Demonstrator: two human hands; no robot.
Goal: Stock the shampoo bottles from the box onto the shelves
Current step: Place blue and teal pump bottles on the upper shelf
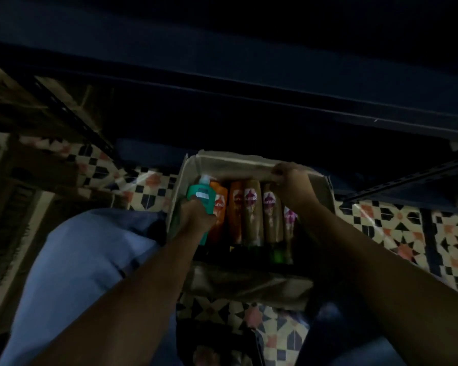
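Observation:
An open cardboard box [249, 282] sits on the tiled floor in front of me. Inside lie several shampoo bottles side by side, orange [220, 204] and brown [252, 210] ones with red-and-white labels. My left hand [196, 215] grips a teal bottle [202, 192] at the box's left end, its cap pointing away from me. My right hand [288, 180] holds the far flap [236, 161] of the box, fingers curled over its edge. Dark blue shelves [249, 83] run across the view above the box.
Patterned floor tiles [397, 220] surround the box. Slotted metal shelf uprights stand at the left [64, 112] and right [407, 180]. My knee in blue trousers [85, 249] is at the lower left. The scene is dim.

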